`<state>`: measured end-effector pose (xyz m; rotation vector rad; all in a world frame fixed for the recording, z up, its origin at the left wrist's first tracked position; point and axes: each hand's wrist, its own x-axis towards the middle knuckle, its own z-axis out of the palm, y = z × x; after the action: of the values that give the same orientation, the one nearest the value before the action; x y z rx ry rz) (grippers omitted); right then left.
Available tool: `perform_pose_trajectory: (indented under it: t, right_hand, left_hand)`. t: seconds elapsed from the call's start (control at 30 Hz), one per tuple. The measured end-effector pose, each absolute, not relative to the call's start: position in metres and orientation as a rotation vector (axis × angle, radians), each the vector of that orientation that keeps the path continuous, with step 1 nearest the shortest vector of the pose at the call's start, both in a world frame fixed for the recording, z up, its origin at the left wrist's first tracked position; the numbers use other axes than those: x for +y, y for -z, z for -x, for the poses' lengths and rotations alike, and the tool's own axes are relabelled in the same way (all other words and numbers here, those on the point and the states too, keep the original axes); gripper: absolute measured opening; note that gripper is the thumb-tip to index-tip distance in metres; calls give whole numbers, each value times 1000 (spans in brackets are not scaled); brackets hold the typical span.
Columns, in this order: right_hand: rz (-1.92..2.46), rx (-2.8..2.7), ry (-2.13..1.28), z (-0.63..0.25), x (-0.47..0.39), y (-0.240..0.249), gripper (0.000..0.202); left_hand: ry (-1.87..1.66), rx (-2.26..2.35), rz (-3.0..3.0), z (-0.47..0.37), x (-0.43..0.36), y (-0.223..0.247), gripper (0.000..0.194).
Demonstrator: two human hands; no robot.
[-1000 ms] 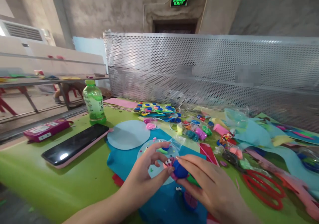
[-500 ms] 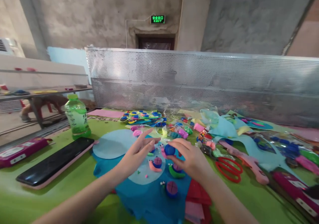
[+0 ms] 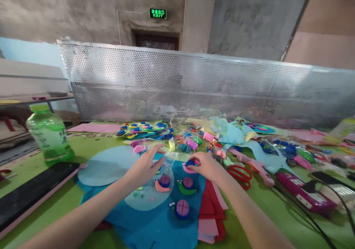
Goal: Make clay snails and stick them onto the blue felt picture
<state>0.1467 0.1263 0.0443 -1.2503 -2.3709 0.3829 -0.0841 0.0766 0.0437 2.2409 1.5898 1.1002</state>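
Note:
My right hand (image 3: 205, 164) has its thumb and fingers closed on a small clay snail (image 3: 189, 167) with a pink body and blue shell, low over the upper part of a blue sheet (image 3: 163, 225). Over the upper left of a pale blue disc (image 3: 145, 201), my left hand (image 3: 146, 164) hovers with fingers apart and nothing in them; it partly hides another small piece. A salmon snail (image 3: 162, 187) with a purple-topped shell lies on the disc. To its right is a green snail (image 3: 187, 190), and below that a snail with a blue-rimmed purple shell (image 3: 183, 207).
A green bottle (image 3: 50, 134) and a black phone (image 3: 36, 193) stand left. Red scissors (image 3: 240, 176), a pink glue gun (image 3: 259, 167) and a purple device (image 3: 303, 193) lie right. Behind are bagged clay pieces and a pile of decorated discs (image 3: 142, 130), before a perforated metal panel (image 3: 199, 82).
The view has swung to the right and nearer. My right hand has turned and brought the pink-and-blue snail down towards the blue sheet. My left hand stays raised with its fingers apart.

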Motion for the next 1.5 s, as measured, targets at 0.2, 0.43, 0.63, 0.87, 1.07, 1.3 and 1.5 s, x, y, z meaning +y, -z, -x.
perform_pose_trajectory:
  t: [0.2, 0.43, 0.63, 0.87, 1.07, 1.3, 1.5]
  right_hand:
    - [1262, -2459, -507, -146, 128, -39, 25]
    - [1327, -2438, -473, -151, 128, -49, 28]
    - [1352, -2440, -489, -154, 127, -50, 20]
    - [1521, -2285, -264, -170, 141, -51, 26]
    - [1755, -2230, -170, -190, 150, -54, 22]
    - [1908, -2423, -269, -199, 145, -59, 18]
    - [1936, -2514, -272, -184, 143, -50, 23]
  left_hand:
    - [-1002, 1731, -2278, 93, 74, -67, 28]
    - [-1003, 1904, -2201, 107, 78, -78, 30]
    - [-908, 2011, -2232, 112, 76, -83, 30]
    - [-849, 2297, -2116, 145, 80, -96, 36]
    - [-609, 2194, -2128, 152, 96, -73, 33]
    - [-552, 2093, -2199, 149, 103, -60, 32]
    - [-585, 1994, -2305, 137, 93, -60, 30]
